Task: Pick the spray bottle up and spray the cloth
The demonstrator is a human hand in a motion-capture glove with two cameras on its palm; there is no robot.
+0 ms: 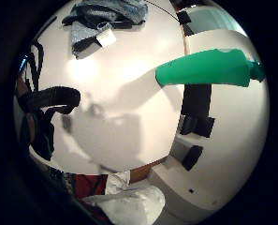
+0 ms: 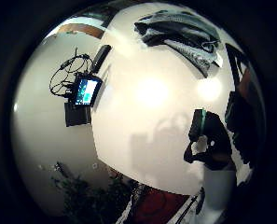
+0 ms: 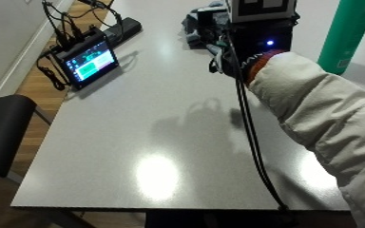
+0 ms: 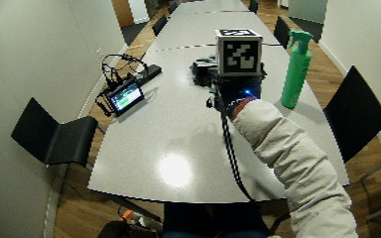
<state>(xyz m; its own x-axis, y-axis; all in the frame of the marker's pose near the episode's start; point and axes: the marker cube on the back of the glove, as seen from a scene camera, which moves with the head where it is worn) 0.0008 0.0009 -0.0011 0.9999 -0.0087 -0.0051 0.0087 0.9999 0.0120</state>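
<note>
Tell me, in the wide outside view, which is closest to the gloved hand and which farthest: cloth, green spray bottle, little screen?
1. Cloth, just beyond the gloved hand.
2. Green spray bottle, on its right.
3. Little screen, far left.

A long table [image 3: 170, 156] is running away from the person, whose right hand [image 3: 230, 59] is hovering above its middle. Beyond the hand, a cloth [image 4: 202, 67] is lying bunched on the tabletop. To the hand's right, 1 spray bottle [image 4: 296, 69] is standing upright near the table's edge, apart from the cloth. Over at the left edge, a small screen [image 3: 89, 61] is sitting propped, with cables [image 4: 119, 64] trailing behind it. Chairs [image 4: 52, 136] are standing along both sides.
</note>
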